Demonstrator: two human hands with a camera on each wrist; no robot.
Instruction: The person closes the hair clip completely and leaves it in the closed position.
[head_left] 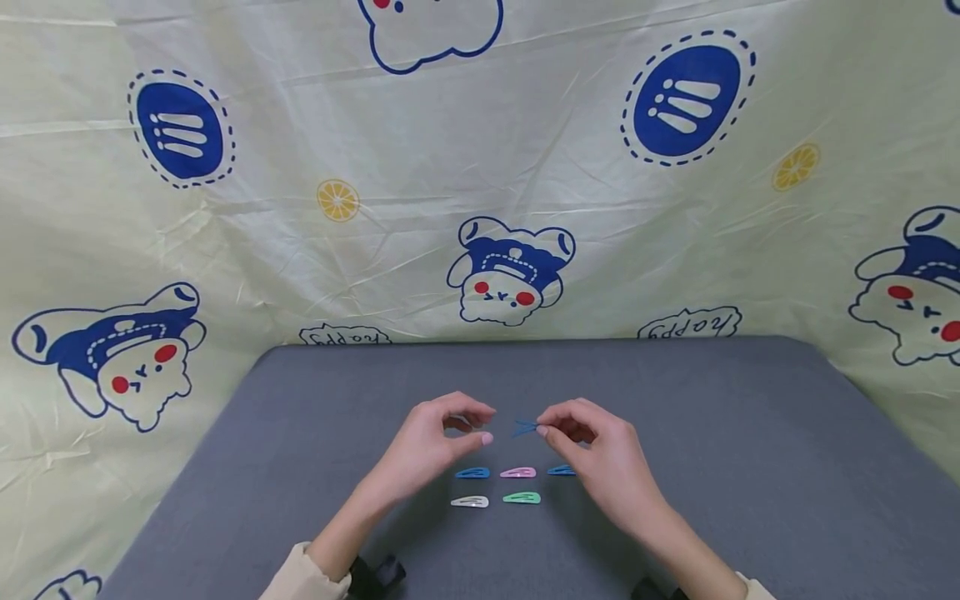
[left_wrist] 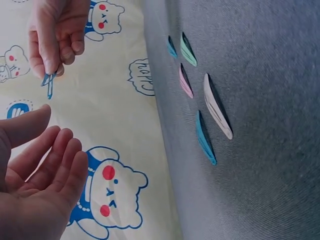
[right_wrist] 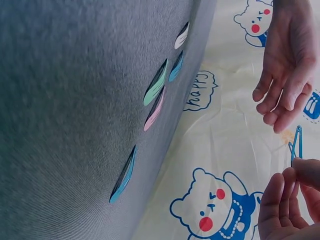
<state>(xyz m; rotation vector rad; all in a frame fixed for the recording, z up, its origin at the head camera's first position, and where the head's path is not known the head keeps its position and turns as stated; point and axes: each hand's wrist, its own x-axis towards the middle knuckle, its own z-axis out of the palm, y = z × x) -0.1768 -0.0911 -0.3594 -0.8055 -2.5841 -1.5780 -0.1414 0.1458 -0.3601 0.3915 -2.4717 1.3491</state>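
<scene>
Between thumb and fingertips my right hand (head_left: 592,446) pinches a blue snap hair clip (right_wrist: 298,142), raised above the table, its two leaves spread apart. Facing it, my left hand (head_left: 435,437) is held up with relaxed fingers and nothing in them, a small gap from the clip. Below the hands several hair clips lie on the cloth: a blue clip (head_left: 472,472), a pink clip (head_left: 518,472) and another blue clip (head_left: 561,470) in the farther row, a white clip (head_left: 470,502) and a green clip (head_left: 522,498) in the nearer one. In the head view the right hand partly covers the right-hand blue clip.
A grey cloth-covered table (head_left: 300,467) spreads around the clips. Behind it hangs a pale curtain (head_left: 405,250) printed with cartoon bears and orange slices. A black wrist strap (head_left: 375,577) shows at the left sleeve.
</scene>
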